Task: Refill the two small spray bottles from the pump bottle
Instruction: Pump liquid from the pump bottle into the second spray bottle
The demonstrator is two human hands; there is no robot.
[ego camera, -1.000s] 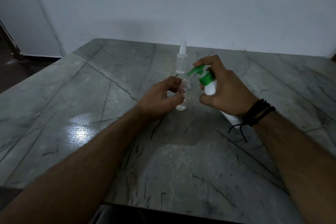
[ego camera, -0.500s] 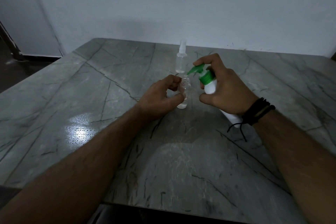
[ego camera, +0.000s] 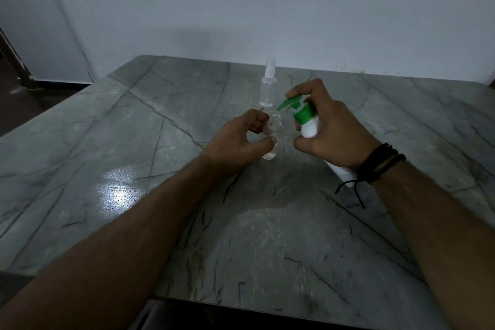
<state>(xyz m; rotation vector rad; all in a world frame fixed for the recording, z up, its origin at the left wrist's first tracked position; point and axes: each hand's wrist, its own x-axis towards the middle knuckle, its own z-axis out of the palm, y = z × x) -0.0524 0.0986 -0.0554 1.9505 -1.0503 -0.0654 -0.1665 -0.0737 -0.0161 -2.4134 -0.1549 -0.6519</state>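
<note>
Grey marble worktop [ego camera: 134, 169] | my left hand [ego camera: 235, 142] pinches open spray bottle [ego camera: 273, 139] upright | right hand [ego camera: 332, 131] grips pump bottle [ego camera: 308, 123], pump head risen since last press, spout over neck | capped spray bottle [ego camera: 267, 86] waits behind | filling continues

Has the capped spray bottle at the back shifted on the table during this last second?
No. The capped spray bottle stands upright at the same spot against the table's dark veins, behind both hands.

Both hands curled in grips, left [ego camera: 235, 142] beside right [ego camera: 334, 131].
</note>
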